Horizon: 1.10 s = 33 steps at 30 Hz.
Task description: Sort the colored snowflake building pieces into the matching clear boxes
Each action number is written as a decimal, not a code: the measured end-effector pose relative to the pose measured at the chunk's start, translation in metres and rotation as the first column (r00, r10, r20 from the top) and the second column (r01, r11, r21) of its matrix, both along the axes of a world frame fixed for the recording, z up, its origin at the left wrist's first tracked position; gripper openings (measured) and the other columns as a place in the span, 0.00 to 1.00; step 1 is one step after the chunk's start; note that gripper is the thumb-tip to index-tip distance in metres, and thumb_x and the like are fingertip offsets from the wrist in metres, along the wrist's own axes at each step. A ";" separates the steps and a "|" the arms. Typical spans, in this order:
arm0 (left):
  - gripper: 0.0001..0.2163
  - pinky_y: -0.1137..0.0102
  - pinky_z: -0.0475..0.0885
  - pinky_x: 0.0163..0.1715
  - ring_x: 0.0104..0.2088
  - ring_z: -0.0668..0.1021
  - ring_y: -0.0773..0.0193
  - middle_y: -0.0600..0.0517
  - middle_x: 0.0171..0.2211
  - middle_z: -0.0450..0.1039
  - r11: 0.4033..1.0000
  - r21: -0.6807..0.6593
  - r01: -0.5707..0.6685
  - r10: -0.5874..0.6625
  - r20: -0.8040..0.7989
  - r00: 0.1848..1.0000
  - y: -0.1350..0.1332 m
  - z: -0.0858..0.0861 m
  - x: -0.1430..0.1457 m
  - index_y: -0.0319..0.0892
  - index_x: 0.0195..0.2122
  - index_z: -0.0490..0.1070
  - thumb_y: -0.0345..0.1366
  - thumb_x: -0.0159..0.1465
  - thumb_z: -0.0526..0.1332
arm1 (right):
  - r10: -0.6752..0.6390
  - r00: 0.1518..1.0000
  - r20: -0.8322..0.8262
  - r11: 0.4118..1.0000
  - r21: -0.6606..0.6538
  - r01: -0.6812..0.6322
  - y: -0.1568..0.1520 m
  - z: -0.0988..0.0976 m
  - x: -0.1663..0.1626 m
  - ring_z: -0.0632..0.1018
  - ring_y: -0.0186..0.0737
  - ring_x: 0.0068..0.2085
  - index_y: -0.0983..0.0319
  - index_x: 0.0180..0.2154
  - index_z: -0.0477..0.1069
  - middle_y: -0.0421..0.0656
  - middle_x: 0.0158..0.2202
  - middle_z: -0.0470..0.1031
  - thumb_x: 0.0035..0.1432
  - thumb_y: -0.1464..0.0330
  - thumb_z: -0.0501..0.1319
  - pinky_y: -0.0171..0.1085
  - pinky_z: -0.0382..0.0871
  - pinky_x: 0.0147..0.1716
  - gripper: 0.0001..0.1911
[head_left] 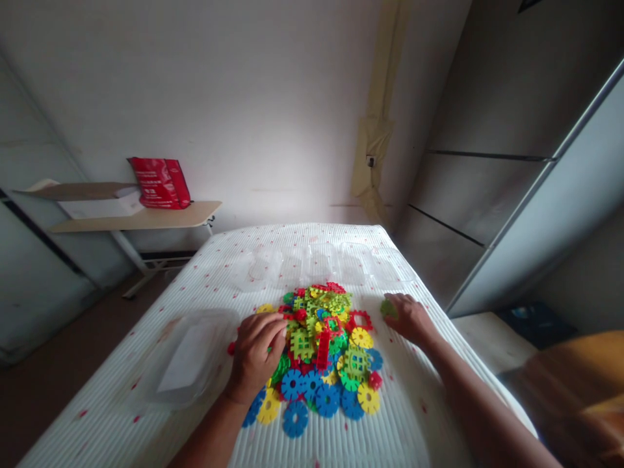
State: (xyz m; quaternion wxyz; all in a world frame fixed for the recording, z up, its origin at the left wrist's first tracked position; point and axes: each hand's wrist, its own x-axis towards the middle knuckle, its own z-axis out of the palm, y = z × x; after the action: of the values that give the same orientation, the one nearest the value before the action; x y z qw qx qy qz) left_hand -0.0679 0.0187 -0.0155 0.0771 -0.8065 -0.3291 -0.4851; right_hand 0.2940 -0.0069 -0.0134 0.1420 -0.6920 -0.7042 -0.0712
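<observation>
A heap of plastic toy building pieces (327, 398) lies on the white quilted cover: blue and yellow notched discs, lime-green lattice squares, red frames and red knobs. My left hand (257, 348) is at the heap's left side, its fingers curled and pressed together; what they hold, if anything, is hidden. To the right of the heap, my right hand (410, 316) pinches a lime-green plastic piece (389, 310) low over the cover. Closest to that hand in the heap are a red square frame (361, 320) and a yellow notched disc (361, 337).
Several clear plastic containers (319, 265) stand in a row behind the heap. A larger clear tub (190, 357) with a white sheet sits on the left. Beyond the bed, a small table (195, 216) carries a red bag (158, 183) and a white box (104, 205). Grey cabinets (468, 195) flank the right.
</observation>
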 end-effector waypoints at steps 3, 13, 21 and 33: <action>0.08 0.61 0.70 0.44 0.40 0.76 0.59 0.48 0.38 0.76 1.000 0.004 0.003 -0.003 -0.002 1.000 0.000 0.000 0.000 0.43 0.38 0.73 0.27 0.60 0.58 | 0.024 0.998 -0.055 0.999 0.023 -0.022 0.004 -0.014 0.006 0.74 0.52 0.48 0.61 0.52 0.69 0.51 0.49 0.75 0.51 0.68 0.58 0.48 0.68 0.44 0.24; 0.07 0.61 0.70 0.44 0.40 0.76 0.59 0.49 0.38 0.76 1.000 -0.013 -0.005 0.005 -0.008 1.000 0.000 -0.001 -0.003 0.43 0.38 0.73 0.28 0.61 0.58 | 0.125 0.966 -0.227 0.986 0.140 -0.095 0.004 -0.042 0.033 0.74 0.52 0.50 0.63 0.53 0.68 0.52 0.49 0.74 0.50 0.60 0.59 0.51 0.68 0.48 0.28; 0.07 0.61 0.70 0.44 0.40 0.76 0.60 0.49 0.37 0.76 1.000 -0.026 -0.005 0.005 -0.007 1.000 0.000 -0.002 -0.003 0.43 0.38 0.73 0.28 0.60 0.58 | 0.086 0.982 -0.169 0.995 0.060 -0.077 0.005 -0.033 0.025 0.73 0.52 0.48 0.61 0.50 0.70 0.51 0.48 0.75 0.52 0.60 0.58 0.49 0.66 0.45 0.24; 0.07 0.61 0.70 0.44 0.40 0.76 0.60 0.49 0.38 0.76 0.999 -0.037 -0.002 0.002 -0.003 1.000 -0.001 -0.001 -0.001 0.43 0.37 0.73 0.27 0.60 0.58 | 0.134 0.982 -0.135 0.991 0.027 -0.131 0.000 -0.029 0.015 0.70 0.53 0.48 0.61 0.56 0.65 0.50 0.47 0.73 0.48 0.65 0.57 0.49 0.64 0.45 0.30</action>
State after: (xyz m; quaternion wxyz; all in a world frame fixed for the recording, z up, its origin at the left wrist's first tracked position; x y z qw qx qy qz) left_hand -0.0691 0.0182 -0.0170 0.0633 -0.8081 -0.3386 -0.4778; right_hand 0.3089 -0.0073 -0.0424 0.2005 -0.6455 -0.7367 -0.0205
